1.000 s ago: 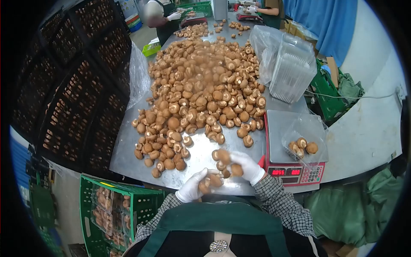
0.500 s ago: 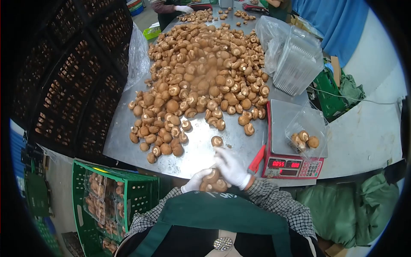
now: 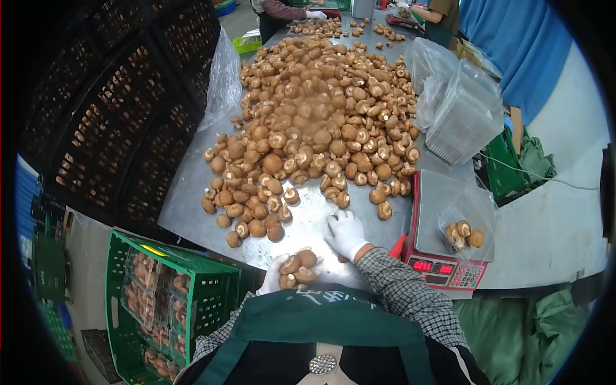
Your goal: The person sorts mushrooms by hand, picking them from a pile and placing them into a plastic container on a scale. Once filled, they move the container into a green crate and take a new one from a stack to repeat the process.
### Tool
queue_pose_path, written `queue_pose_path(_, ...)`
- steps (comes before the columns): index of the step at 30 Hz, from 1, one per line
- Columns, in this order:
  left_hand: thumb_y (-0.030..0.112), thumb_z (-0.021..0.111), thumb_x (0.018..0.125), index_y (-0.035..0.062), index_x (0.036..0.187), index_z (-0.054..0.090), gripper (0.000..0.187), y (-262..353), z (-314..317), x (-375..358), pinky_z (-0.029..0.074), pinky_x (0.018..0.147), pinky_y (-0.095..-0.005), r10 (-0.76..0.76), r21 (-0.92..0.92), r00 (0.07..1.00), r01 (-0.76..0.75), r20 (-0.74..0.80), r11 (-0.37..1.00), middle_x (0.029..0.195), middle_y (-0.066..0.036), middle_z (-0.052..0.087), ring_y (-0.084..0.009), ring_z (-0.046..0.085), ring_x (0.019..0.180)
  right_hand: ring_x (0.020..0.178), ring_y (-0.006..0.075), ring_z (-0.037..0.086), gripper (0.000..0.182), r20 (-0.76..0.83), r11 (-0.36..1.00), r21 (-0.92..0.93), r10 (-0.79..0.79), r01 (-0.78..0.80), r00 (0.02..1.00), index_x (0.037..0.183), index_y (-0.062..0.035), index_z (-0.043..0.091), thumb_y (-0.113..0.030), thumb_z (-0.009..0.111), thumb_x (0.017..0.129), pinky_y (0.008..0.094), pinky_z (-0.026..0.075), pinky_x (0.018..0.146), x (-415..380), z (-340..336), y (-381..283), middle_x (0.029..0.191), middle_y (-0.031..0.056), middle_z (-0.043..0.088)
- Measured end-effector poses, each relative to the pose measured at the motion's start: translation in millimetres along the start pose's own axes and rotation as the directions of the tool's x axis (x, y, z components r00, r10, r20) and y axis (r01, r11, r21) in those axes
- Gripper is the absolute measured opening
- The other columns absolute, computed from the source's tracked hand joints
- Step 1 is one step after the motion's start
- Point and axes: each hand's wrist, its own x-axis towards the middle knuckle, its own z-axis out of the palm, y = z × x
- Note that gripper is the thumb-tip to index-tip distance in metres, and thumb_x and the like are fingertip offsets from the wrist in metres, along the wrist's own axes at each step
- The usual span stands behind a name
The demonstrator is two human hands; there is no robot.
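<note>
My left hand [image 3: 272, 274], in a white glove, is closed around several brown shiitake mushrooms [image 3: 299, 267] just over the table's near edge. My right hand [image 3: 347, 235], also gloved, reaches palm down to the table, close to the loose near mushrooms of the heap [image 3: 342, 200]. Its fingers curl downward; what lies under them is hidden. Beside its wrist a small brown mushroom [image 3: 342, 258] shows in part. The large mushroom heap [image 3: 314, 109] spreads over the metal table [image 3: 308, 237] in front of me.
On the right stands a red scale [image 3: 449, 266] carrying a clear tray [image 3: 471, 221] with a few mushrooms. Stacked clear trays [image 3: 465, 119] sit behind it. A green crate [image 3: 173, 256] of packed trays is at lower left, below black crates [image 3: 128, 115]. Co-workers [image 3: 282, 11] stand at the far end.
My right hand has moved away from the left and forward onto the table. My left hand keeps the mushrooms, now lower and further left. The view has shifted a little.
</note>
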Motion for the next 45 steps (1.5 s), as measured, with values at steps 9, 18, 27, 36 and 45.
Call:
queue_pose_path(9,0.044,0.044,0.085,0.0084,0.135,0.036,0.062,20,15,26,0.046,0.052,-0.0271,0.074,0.097,0.997,-0.073,-0.001,0.993,0.125,-0.019,0.051,-0.0204,0.052,0.066,0.091,0.0173,0.061,0.034,0.312,-0.264,0.935,0.307,-0.235,0.899,0.121,0.0014,0.052,-0.015,0.05,0.092,0.0308,0.051,0.077,14,-30,43,0.106,0.0093,0.062)
queue_pose_path(18,0.049,0.046,0.085,0.0119,0.142,0.028,0.07,40,-4,43,0.046,0.057,-0.0303,0.019,-0.006,0.994,-0.018,0.106,1.0,0.138,-0.019,0.037,-0.0274,0.052,0.101,0.088,0.0196,0.061,0.025,0.414,-0.544,0.825,0.394,-0.155,0.821,0.105,-0.0036,0.057,-0.023,0.05,0.092,0.0342,0.052,0.074,16,-17,75,0.097,0.0076,0.062)
queue_pose_path(27,0.048,0.041,0.083,-0.0042,0.132,0.039,0.071,45,30,50,0.047,0.056,-0.0235,0.128,0.192,0.978,-0.095,-0.166,0.977,0.114,-0.022,0.056,-0.0166,0.056,0.067,0.101,0.0376,0.056,0.061,0.121,0.879,0.26,0.381,-0.4,0.916,0.128,-0.005,0.044,-0.028,0.065,0.076,0.0423,0.046,0.088,52,-2,50,0.118,0.0209,0.049)
queue_pose_path(36,0.049,0.039,0.086,0.0025,0.137,0.032,0.069,54,18,56,0.047,0.064,-0.0266,0.091,0.104,0.994,-0.084,-0.066,0.991,0.13,-0.019,0.045,-0.0229,0.056,0.097,0.097,0.0315,0.058,0.032,-0.075,0.862,0.325,0.433,-0.389,0.898,0.108,-0.0073,0.06,-0.02,0.06,0.079,0.0366,0.048,0.083,83,-29,62,0.111,0.0133,0.052)
queue_pose_path(45,0.042,0.037,0.089,-0.0013,0.13,0.037,0.06,50,-12,50,0.05,0.075,-0.0253,0.022,0.073,1.0,-0.023,0.023,0.997,0.114,-0.024,0.053,-0.0258,0.056,0.099,0.084,0.0302,0.061,0.028,-0.094,0.947,-0.006,0.318,-0.32,0.943,0.1,-0.0115,0.059,-0.031,0.063,0.08,0.0414,0.051,0.071,99,-1,63,0.103,0.0131,0.051)
